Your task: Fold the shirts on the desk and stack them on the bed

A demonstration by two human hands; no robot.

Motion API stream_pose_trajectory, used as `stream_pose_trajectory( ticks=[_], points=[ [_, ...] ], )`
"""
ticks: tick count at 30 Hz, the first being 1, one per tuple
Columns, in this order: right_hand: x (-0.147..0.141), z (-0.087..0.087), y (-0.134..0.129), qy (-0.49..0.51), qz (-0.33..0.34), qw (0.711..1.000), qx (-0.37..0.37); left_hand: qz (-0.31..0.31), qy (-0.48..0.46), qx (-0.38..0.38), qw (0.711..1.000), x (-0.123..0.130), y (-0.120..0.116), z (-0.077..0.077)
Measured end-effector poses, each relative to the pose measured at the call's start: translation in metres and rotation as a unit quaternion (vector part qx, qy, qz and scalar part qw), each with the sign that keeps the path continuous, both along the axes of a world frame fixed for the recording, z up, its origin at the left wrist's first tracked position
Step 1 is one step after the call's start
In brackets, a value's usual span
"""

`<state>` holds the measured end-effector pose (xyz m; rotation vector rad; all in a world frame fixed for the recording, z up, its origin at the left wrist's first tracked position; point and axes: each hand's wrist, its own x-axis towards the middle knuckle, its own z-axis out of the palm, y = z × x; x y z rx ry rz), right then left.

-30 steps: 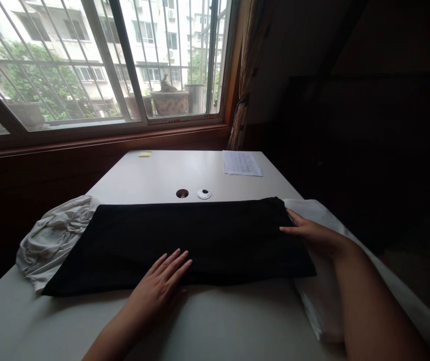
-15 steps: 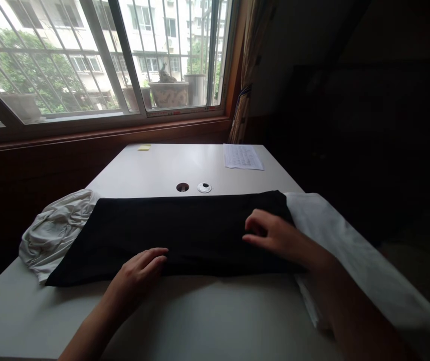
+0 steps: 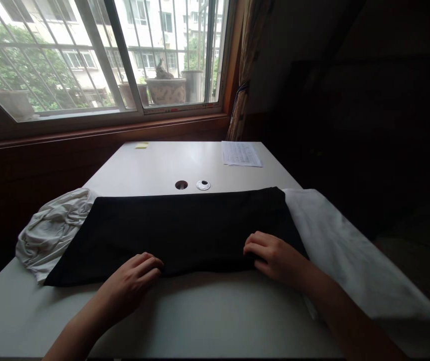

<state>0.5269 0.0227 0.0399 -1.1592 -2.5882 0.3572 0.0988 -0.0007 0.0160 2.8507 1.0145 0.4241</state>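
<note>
A piece of black folded cloth (image 3: 200, 225) lies spread across the desk as a wide, flat strip. My left hand (image 3: 134, 276) is at its near edge, left of the middle, fingers bent and closed on the fabric; the fingertips are partly hidden. Over the right part of the same cloth is my right hand (image 3: 275, 253), its fingers curved and apart from the thumb, close to the near edge. White fabric (image 3: 324, 220) extends from under the right end. A crumpled off-white cloth (image 3: 55, 225) sticks out at the left end.
The white desk (image 3: 207, 316) stands below a barred window (image 3: 87, 60). Printed sheets (image 3: 241, 154) and a yellow note (image 3: 142, 145) lie at its far end. A cable hole (image 3: 181, 185) and a round white cover (image 3: 203, 185) are just beyond the cloth. A curtain (image 3: 239, 110) hangs behind.
My right hand has come down toward the cloth's near edge. My left hand has shifted slightly left and lower, its fingers more bent. The view has tilted a little.
</note>
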Motion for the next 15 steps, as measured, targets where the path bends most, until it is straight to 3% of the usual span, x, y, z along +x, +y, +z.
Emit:
stream_pose_trajectory(
  ticks=[5,9,12,15],
  points=[
    [0.023,-0.021,-0.016,0.010,-0.022,0.999,0.039,-0.009,0.016,-0.032,0.999,0.006,0.006,0.011],
    [0.036,-0.020,-0.029,0.022,-0.079,0.996,0.032,0.004,0.001,-0.091,0.996,-0.001,0.013,0.018],
    [0.041,-0.015,-0.036,0.025,-0.102,0.994,0.001,0.067,-0.017,-0.112,0.991,-0.021,0.022,0.007],
    [0.048,-0.014,-0.038,0.032,-0.113,0.992,-0.037,0.183,-0.026,-0.095,0.978,-0.055,0.034,-0.017]
  ],
)
